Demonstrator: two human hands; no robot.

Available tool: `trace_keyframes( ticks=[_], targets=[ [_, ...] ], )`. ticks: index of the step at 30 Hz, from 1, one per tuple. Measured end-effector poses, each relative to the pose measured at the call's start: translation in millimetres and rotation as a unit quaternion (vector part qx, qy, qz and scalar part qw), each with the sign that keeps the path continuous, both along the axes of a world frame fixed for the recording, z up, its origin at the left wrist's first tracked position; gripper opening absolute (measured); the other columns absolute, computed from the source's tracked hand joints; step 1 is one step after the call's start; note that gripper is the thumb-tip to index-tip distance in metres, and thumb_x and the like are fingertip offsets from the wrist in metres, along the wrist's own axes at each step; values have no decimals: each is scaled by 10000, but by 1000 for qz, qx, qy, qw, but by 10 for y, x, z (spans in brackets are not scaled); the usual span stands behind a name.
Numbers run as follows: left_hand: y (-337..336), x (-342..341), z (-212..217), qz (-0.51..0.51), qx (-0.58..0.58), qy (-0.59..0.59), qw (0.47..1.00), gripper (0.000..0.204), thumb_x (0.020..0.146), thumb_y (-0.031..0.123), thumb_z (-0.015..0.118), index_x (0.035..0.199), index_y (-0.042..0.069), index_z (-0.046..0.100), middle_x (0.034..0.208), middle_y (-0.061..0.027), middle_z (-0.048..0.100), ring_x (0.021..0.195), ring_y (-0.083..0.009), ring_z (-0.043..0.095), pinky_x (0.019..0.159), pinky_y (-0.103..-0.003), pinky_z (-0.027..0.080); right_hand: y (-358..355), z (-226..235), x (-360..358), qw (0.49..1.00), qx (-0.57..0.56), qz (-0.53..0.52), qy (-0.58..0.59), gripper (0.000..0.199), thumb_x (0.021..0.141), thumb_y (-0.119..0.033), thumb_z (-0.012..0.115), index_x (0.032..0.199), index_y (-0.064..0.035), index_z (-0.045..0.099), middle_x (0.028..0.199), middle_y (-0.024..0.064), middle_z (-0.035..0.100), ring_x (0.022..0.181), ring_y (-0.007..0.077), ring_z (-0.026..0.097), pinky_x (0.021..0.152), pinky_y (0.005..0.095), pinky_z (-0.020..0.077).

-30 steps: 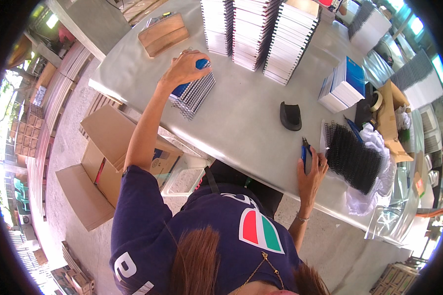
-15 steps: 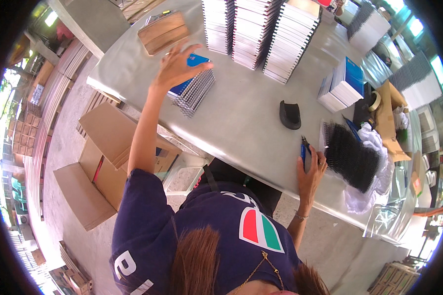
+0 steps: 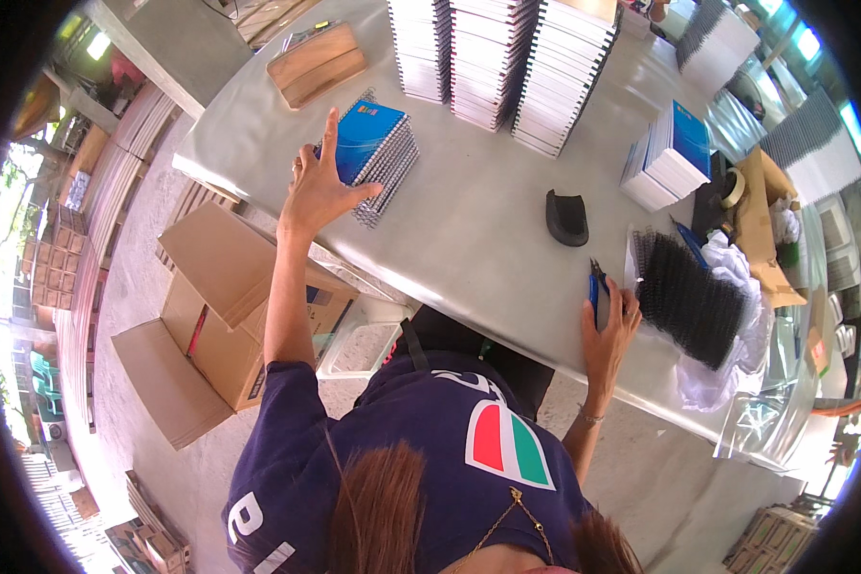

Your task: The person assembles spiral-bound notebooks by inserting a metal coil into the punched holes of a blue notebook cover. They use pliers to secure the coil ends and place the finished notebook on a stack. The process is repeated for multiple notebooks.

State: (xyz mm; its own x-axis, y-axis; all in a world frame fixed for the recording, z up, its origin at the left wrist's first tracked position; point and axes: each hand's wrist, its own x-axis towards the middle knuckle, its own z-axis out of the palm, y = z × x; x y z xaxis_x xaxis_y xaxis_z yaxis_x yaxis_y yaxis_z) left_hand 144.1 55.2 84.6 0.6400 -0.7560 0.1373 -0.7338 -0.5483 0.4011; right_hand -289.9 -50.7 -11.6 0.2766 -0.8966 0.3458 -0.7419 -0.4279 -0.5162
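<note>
My left hand (image 3: 323, 196) is open beside a small stack of blue-covered spiral notebooks (image 3: 373, 134) at the table's left. Its fingers point away from me along the stack's left side, and the thumb reaches across the near corner by the coils. Whether it touches the notebooks I cannot tell. At the table's near right edge my right hand (image 3: 610, 335) is closed around the blue handles of small pliers (image 3: 597, 285), whose dark jaws point away from me. A curved black piece (image 3: 566, 220) lies just beyond them.
Tall stacks of bound books (image 3: 488, 57) rise at the back. A wooden block (image 3: 316, 64) lies far left. On the right are loose blue-covered books (image 3: 668, 158), black coils (image 3: 689, 301) on white wrapping and a cardboard box (image 3: 761, 230). An open carton (image 3: 210, 335) stands on the floor, left.
My left hand has drawn back toward me from above the notebook stack to its near left side, uncovering the top cover. My right hand stays with the pliers, nearly still.
</note>
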Motion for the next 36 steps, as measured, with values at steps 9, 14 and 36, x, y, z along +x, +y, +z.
trace_keyframes(
  ticks=[9,14,36],
  targets=[
    [-11,-8,101,-16,2,26,1000,1344,550,728,825,1589,313,80,1282,-345,448,1266,-534,426,1044,-608,380,-24,-7,-11,1000,-16,-1,10,528,848,-184,721,1348,-110,568,1272,186,490,1205,367,448,1036,499,369],
    [58,123,-4,-25,-17,-61,998,1241,654,821,683,1593,243,114,1424,-360,356,1351,-533,343,1093,-576,340,4,26,3,1000,-3,-1,3,525,851,-192,720,1348,-115,570,1273,186,490,1212,368,447,1037,500,368],
    [-92,-1300,-317,-237,-281,15,930,393,888,3,656,1274,32,590,1208,-182,599,1171,-352,544,999,-440,432,-2382,1229,0,966,20,-50,-252,539,983,-455,576,880,75,585,721,59,562,663,134,506,608,321,450]
  ],
)
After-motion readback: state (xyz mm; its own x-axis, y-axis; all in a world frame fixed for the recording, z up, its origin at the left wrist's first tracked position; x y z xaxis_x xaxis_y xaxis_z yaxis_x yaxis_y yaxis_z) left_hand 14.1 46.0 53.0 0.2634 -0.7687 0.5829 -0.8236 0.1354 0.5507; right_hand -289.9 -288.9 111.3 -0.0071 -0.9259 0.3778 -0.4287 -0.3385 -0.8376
